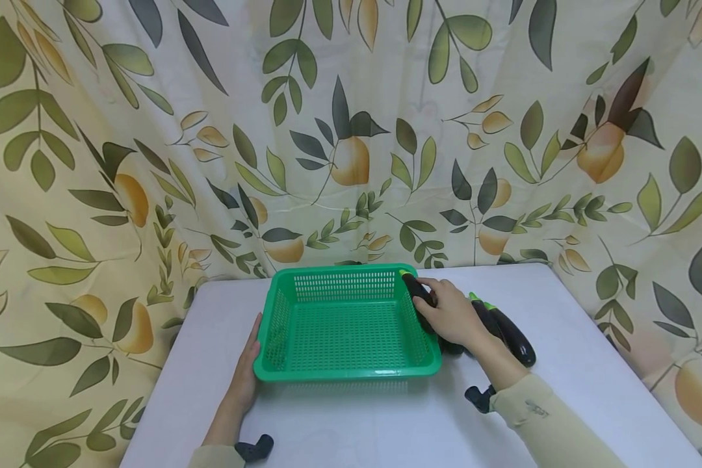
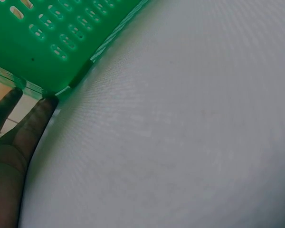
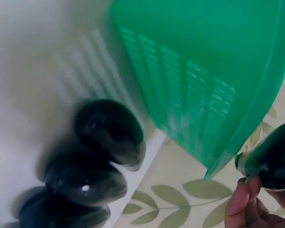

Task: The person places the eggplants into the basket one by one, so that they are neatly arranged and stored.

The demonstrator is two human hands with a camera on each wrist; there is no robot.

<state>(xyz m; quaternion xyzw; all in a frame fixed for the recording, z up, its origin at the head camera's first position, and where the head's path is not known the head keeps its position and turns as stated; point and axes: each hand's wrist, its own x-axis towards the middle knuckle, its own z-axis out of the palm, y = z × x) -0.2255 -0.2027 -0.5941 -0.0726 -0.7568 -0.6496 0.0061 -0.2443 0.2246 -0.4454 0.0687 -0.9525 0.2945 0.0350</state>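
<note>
A green slotted plastic basket (image 1: 281,325) sits in the middle of the white table (image 1: 351,422). My left hand (image 1: 248,370) lies flat against the basket's left wall (image 2: 52,42), fingers (image 2: 35,118) straight at its lower corner. My right hand (image 1: 450,312) grips a dark purple eggplant (image 1: 418,296) with a green stem, held over the basket's right rim; its rounded end (image 3: 273,161) shows past the rim in the right wrist view. More eggplants (image 1: 511,335) lie on the table to the right of the basket (image 3: 218,71), several of them side by side (image 3: 109,130).
A leaf-and-fruit patterned curtain (image 1: 351,130) hangs behind and around the table. Black wrist-mount parts (image 1: 480,398) sit by each forearm. The table's front and far-right surface are bare white.
</note>
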